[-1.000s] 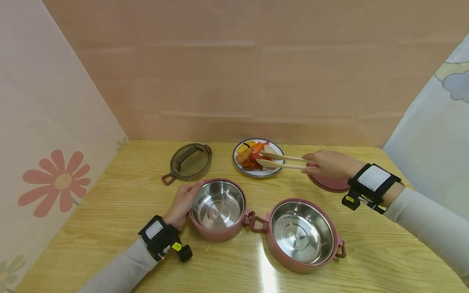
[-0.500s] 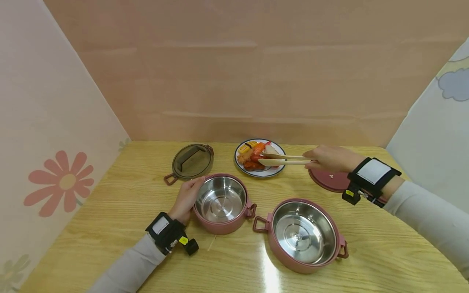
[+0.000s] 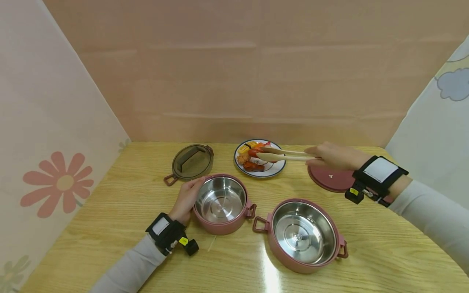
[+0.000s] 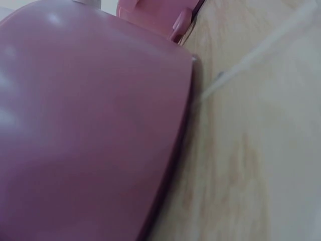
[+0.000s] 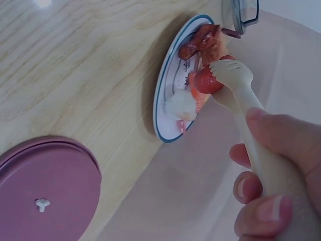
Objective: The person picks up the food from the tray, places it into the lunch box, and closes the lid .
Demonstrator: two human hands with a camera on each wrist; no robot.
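My right hand (image 3: 331,156) grips cream-coloured tongs (image 3: 289,158) that reach left over a plate of food. In the right wrist view the toothed tips of the tongs pinch a red, rounded sausage-like piece (image 5: 205,83) close over the plate (image 5: 159,108). A browned piece (image 5: 199,42) and a white piece (image 5: 181,104) lie there too. With its fingers at the rim, my left hand (image 3: 185,201) holds the left side of the small pink pot (image 3: 221,228), which has a bare steel inside. The pot's pink wall (image 4: 100,115) fills much of the left wrist view.
A larger pink pot (image 3: 311,266) stands front right, its left handle pointing at the small pot. Behind the small pot lies a brownish see-through lid (image 3: 199,165) with a handle. The round dark-pink lid (image 3: 329,179) lies beneath my right forearm. A paper-covered wall (image 3: 234,81) closes the back.
The small pot and my left hand have shifted slightly away from me, parting its handle from the larger pot's. The tongs have closed on the red piece and raised it slightly, baring printing on the plate.
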